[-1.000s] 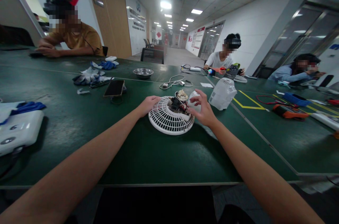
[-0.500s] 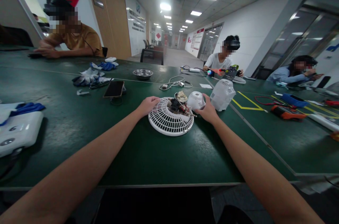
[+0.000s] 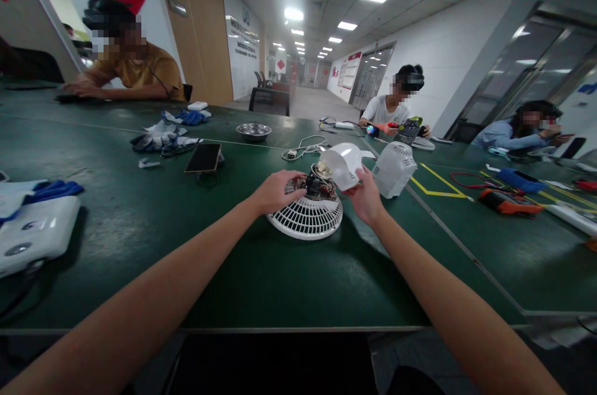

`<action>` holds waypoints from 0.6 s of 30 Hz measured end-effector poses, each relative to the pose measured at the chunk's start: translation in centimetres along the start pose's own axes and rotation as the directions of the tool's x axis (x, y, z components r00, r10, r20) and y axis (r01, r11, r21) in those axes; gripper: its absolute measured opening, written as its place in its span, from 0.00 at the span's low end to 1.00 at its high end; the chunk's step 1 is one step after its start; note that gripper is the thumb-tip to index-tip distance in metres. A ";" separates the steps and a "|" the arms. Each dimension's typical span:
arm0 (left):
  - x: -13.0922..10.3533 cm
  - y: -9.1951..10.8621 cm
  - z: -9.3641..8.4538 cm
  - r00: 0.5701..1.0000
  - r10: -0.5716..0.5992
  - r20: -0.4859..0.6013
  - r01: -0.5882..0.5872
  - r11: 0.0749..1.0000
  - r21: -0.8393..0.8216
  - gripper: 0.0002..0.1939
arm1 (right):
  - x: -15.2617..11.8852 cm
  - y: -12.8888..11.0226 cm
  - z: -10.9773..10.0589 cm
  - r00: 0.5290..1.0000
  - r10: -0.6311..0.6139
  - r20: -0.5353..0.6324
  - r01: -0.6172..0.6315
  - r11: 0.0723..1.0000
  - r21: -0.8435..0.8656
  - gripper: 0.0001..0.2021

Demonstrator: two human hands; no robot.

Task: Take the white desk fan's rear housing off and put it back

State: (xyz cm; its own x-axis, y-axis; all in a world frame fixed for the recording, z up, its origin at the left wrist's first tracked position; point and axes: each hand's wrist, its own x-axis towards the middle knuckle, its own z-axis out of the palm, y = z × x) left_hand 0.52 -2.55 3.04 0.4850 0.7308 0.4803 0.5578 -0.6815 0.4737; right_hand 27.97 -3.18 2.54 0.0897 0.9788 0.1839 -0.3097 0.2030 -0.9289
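By the right hand (image 3: 366, 199), a likely light, stiff cover (image 3: 345, 166) is being rim-gripped; gripping by the left hand (image 3: 275, 191) cannot be told.

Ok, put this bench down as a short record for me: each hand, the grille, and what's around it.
Left hand: over the left side of the white grille, fingers close to the exposed motor
Right hand: holding a tilted white cover
Grille: lying on the green table, motor on top
Right of cover: white plastic housing
Farther left: phone
Farther back: metal bowl
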 end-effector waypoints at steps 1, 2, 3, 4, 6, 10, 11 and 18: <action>0.0 0.2 0.0 1.000 -0.007 0.019 0.008 1.000 -0.012 0.33 | -0.1 0.3 0.2 0.999 -0.055 0.002 0.055 0.998 -0.017 0.26; 0.0 0.3 0.0 0.999 -0.019 0.034 0.020 0.999 -0.032 0.38 | -0.2 0.7 0.4 0.994 -0.105 0.008 0.105 0.994 -0.036 0.28; 0.0 0.3 0.0 0.998 -0.031 0.046 0.034 0.998 -0.060 0.43 | -0.3 0.9 0.5 0.989 -0.144 0.025 0.146 0.988 -0.059 0.30; 0.0 0.3 0.0 0.998 -0.043 0.056 0.048 0.995 -0.091 0.47 | -0.3 1.1 0.6 0.984 -0.169 0.055 0.174 0.981 -0.089 0.31; 0.0 0.3 -0.1 0.996 -0.062 0.066 0.071 0.987 -0.147 0.51 | -0.6 1.1 0.7 0.973 -0.193 0.123 0.211 0.965 -0.154 0.33; -0.3 0.7 -0.5 0.995 -0.076 0.063 0.088 0.971 -0.222 0.53 | -1.6 0.1 1.0 0.955 -0.139 0.264 0.229 0.908 -0.351 0.39; -0.3 0.8 -0.6 0.995 -0.079 0.065 0.092 0.967 -0.236 0.54 | -1.8 -0.1 1.1 0.947 -0.128 0.294 0.243 0.885 -0.397 0.40; -0.2 0.4 -0.5 0.991 -0.111 0.080 0.127 0.964 -0.235 0.53 | -2.0 -0.3 0.8 0.871 -0.161 0.464 0.431 0.703 -0.566 0.43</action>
State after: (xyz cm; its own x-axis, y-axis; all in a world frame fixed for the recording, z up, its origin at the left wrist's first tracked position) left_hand 0.32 -3.00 3.48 0.4719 0.8029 0.3642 0.4408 -0.5726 0.6912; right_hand 27.11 -5.17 2.72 -0.3110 0.8325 0.4586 0.3562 0.5494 -0.7558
